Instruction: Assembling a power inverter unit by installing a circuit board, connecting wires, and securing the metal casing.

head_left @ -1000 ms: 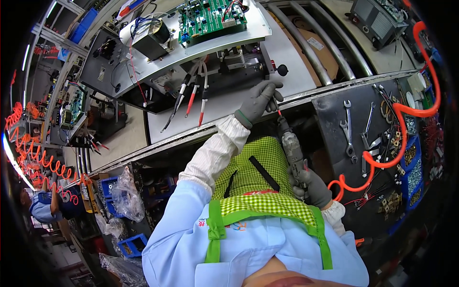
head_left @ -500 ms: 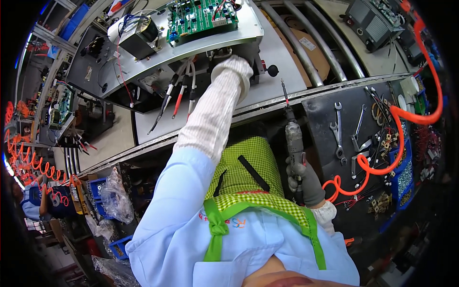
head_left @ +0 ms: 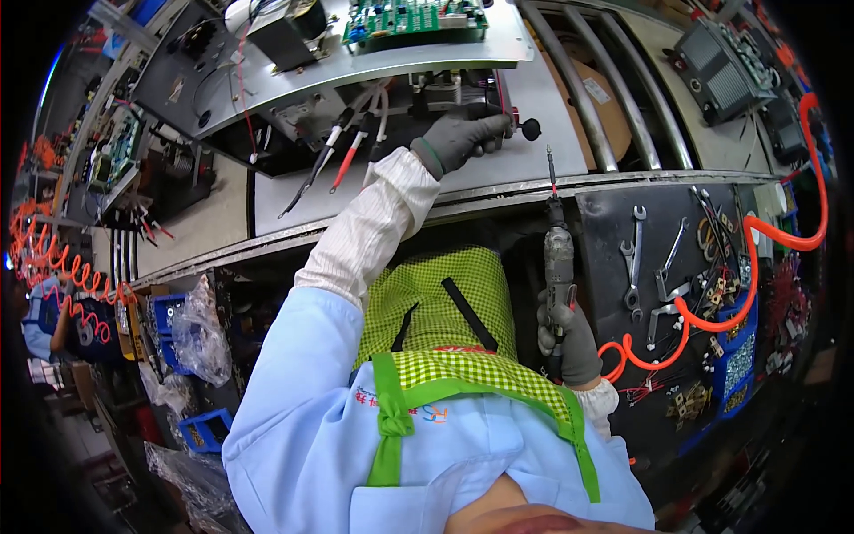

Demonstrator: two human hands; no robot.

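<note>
My left hand point(head_left: 461, 139), in a grey glove, is at the front opening of a metal chassis point(head_left: 418, 60). Its fingers are drawn together, and whatever they hold is too small to make out. Just beyond the fingertips is a round black knob point(head_left: 531, 130) with a red part beside it. Wrapped in my gloved right hand point(head_left: 569, 336) is a dark power screwdriver point(head_left: 559, 254), held upright, its long bit pointing toward the bench. Cables with black and red sleeved ends point(head_left: 349, 158) hang from the chassis, left of my left hand.
On the chassis are a green circuit board point(head_left: 414, 22) and a transformer point(head_left: 286, 37). Metal rollers point(head_left: 576, 93) run to the right. Wrenches point(head_left: 633, 258) lie on a black surface, near an orange coiled hose point(head_left: 712, 322) and blue parts bins point(head_left: 737, 369). Another person point(head_left: 44, 325) is far left.
My left hand has come out of the chassis, where it was hidden, and is now beside the black knob. The right hand keeps its grip on the screwdriver. The view has shifted slightly.
</note>
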